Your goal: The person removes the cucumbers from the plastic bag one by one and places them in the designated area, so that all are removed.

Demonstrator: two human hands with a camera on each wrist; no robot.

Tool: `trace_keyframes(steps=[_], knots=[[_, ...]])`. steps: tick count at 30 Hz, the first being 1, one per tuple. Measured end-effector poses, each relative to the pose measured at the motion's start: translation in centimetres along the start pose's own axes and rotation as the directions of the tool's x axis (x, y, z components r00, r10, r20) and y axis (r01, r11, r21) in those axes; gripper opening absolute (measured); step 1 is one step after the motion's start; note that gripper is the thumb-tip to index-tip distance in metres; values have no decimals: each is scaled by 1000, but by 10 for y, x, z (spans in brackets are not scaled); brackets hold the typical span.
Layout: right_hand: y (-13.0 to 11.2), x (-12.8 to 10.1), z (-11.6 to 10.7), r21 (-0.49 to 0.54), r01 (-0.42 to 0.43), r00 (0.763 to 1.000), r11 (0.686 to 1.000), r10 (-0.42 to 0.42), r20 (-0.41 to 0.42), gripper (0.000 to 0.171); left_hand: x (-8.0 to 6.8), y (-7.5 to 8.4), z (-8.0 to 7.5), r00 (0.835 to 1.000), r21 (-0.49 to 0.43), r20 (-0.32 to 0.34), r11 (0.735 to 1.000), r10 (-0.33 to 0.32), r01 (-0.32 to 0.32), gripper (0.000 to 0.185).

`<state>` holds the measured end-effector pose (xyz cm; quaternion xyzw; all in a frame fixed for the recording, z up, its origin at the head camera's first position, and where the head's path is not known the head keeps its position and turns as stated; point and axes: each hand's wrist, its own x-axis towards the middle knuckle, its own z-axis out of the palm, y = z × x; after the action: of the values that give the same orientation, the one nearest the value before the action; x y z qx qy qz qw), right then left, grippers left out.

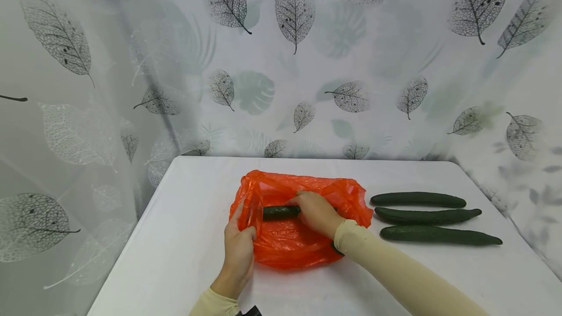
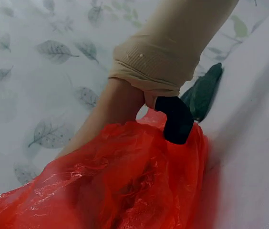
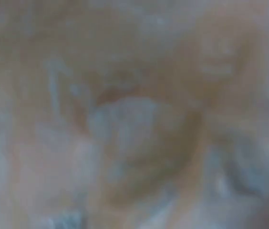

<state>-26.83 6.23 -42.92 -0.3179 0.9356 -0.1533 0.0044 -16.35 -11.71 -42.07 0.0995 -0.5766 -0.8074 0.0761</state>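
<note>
An orange plastic bag lies open on the white table. My left hand grips the bag's left rim and holds the mouth open. My right hand is inside the bag, gripping a dark green cucumber that lies across the opening. In the left wrist view the red-orange bag fills the bottom, with my right sleeve above it and a dark cucumber end poking out. The right wrist view is a blur.
Three more cucumbers lie side by side on the table right of the bag. A leaf-printed curtain hangs behind and on both sides of the table.
</note>
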Motion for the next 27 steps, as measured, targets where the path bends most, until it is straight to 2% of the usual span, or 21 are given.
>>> trace_keyframes(steps=[12,18,27], knots=[[5,-13,-27,138,-1,1000,990,-3,26,43,1,4,-5,999,-18,0,999,45,-45,78],[7,-23,-42,283,-4,998,959,-12,57,40,2,7,-8,996,-50,-12,995,83,-84,74],[12,-34,-58,414,8,993,910,-57,106,39,1,14,-12,992,-126,-27,984,121,-124,74]])
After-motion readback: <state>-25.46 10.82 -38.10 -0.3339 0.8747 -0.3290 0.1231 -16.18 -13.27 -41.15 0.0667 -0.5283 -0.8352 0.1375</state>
